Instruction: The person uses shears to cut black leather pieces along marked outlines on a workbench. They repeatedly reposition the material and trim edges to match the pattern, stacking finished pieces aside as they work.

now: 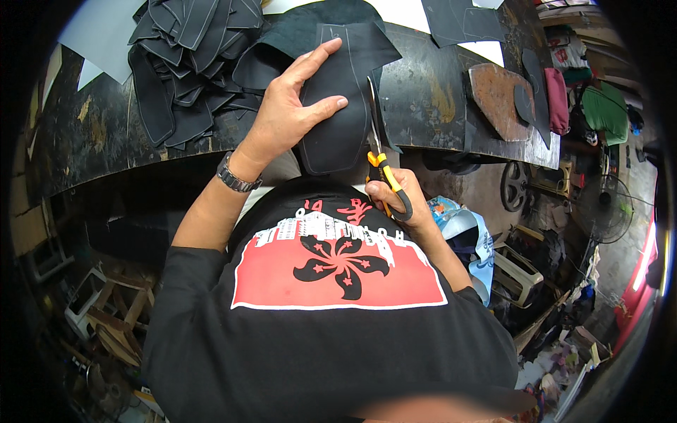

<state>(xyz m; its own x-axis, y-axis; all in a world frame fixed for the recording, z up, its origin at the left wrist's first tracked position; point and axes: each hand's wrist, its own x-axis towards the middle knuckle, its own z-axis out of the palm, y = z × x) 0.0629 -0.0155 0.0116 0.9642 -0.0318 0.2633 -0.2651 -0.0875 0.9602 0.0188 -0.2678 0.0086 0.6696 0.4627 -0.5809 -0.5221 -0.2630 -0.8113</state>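
My left hand (293, 102) rests on a black leather-like sheet (338, 134) with pale outlines drawn on it. Its thumb and index finger are spread apart on top; the other fingers are mostly hidden behind the index. The near end of the sheet hangs past the table edge toward my shirt. In my right hand (403, 196) is a pair of scissors (384, 173) with yellow and black handles. Their blades point away from me along the sheet's right side, slightly parted, with a narrow strip of material beside them.
A heap of cut black pieces (187, 60) lies on the dark worn table (423, 92) at the left. On the right are a brown board (499, 102) and more black pieces. A standing fan (606, 208), a handwheel (513, 187) and a plastic stool (518, 275) stand beyond my right arm.
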